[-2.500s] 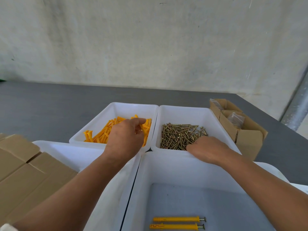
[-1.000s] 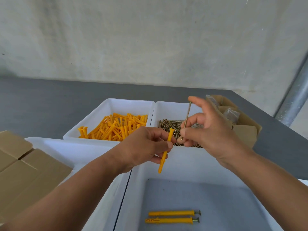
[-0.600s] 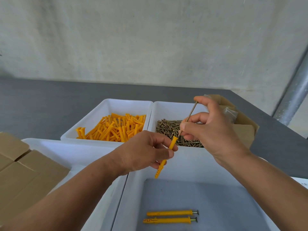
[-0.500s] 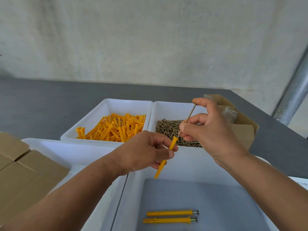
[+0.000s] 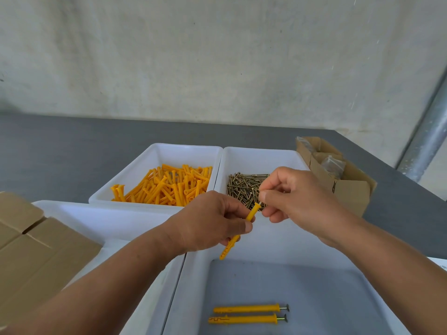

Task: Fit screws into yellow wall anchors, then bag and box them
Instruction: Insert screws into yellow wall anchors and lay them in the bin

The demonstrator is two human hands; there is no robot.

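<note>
My left hand (image 5: 210, 221) pinches a yellow wall anchor (image 5: 251, 213), tilted with its open end up and to the right. My right hand (image 5: 297, 201) pinches a screw at that open end; the screw is almost wholly hidden by the fingers and the anchor. Both hands hover over the far wall of the near white bin (image 5: 278, 245). Two anchors with screws fitted (image 5: 246, 313) lie on that bin's floor. Behind, one white bin (image 5: 154, 160) holds several loose yellow anchors (image 5: 169, 186), and the bin beside it (image 5: 261, 158) holds several loose screws (image 5: 244, 187).
A brown cardboard box (image 5: 33, 247) sits at the left, over another white bin (image 5: 108, 218). An open cardboard box (image 5: 348, 189) with clear plastic bags (image 5: 332, 165) stands at the right. Grey tabletop (image 5: 60, 151) runs to a pale wall; a metal pipe (image 5: 428, 134) rises at far right.
My right hand has come down towards the anchor, and the screw that stood out above its fingers has gone mostly into the anchor's open end. My left hand holds the anchor nearly still.
</note>
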